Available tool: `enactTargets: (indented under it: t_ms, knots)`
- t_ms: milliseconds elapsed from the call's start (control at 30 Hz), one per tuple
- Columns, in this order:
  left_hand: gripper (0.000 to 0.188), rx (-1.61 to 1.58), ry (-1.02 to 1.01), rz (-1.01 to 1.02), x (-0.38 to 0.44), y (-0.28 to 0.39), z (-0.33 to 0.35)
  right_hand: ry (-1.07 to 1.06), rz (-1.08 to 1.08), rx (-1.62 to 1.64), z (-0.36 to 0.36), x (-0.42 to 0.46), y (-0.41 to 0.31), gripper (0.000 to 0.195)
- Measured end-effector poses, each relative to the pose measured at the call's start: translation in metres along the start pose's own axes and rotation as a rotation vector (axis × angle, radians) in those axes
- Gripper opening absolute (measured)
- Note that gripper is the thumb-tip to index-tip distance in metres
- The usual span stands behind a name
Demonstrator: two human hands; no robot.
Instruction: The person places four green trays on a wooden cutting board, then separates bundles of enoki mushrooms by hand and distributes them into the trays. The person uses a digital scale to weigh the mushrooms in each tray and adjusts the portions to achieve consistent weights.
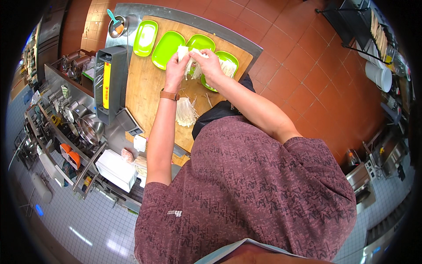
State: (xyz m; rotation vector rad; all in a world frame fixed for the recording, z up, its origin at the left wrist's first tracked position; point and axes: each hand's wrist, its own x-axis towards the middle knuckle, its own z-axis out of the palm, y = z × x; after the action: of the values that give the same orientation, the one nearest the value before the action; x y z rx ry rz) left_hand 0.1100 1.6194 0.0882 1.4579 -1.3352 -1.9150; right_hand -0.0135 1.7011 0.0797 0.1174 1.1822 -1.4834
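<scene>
My left hand [177,68] and my right hand [209,64] meet over the green plates, each gripping part of a bunch of enoki mushrooms [183,52]. Pale stems hang down between the hands. Beneath them lie a green plate [165,49] and a second one [201,40], partly hidden. To the right, enoki mushrooms [228,67] rest on a green plate [227,55]. Part of another green plate [207,84] shows below my right hand. A further green plate [145,38] lies at the far left. More enoki [186,113] sits on the wooden board [141,89], near my left wrist.
Left of the board stand a grey holder with a yellow cling film box [106,85], a small scale [135,131] and a metal bowl [121,30] with a turquoise-handled brush [112,17]. Steel bowls [90,127] and a white box [116,170] are at lower left.
</scene>
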Motion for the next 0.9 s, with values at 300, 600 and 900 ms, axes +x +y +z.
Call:
enactTargets:
  t_ms: [300,600,900]
  knots:
    - [0.029,0.042,-0.007,0.051,-0.007,0.003,0.003,-0.026,0.001,0.026,0.002,0.003,0.0,0.03]
    - [0.026,-0.123,0.008,-0.015,-0.004,0.006,0.002,-0.037,0.043,0.048,0.002,0.011,0.006,0.033]
    - [0.026,0.04,-0.003,0.065,-0.009,0.015,0.001,-0.094,-0.01,0.086,0.006,0.005,-0.003,0.039]
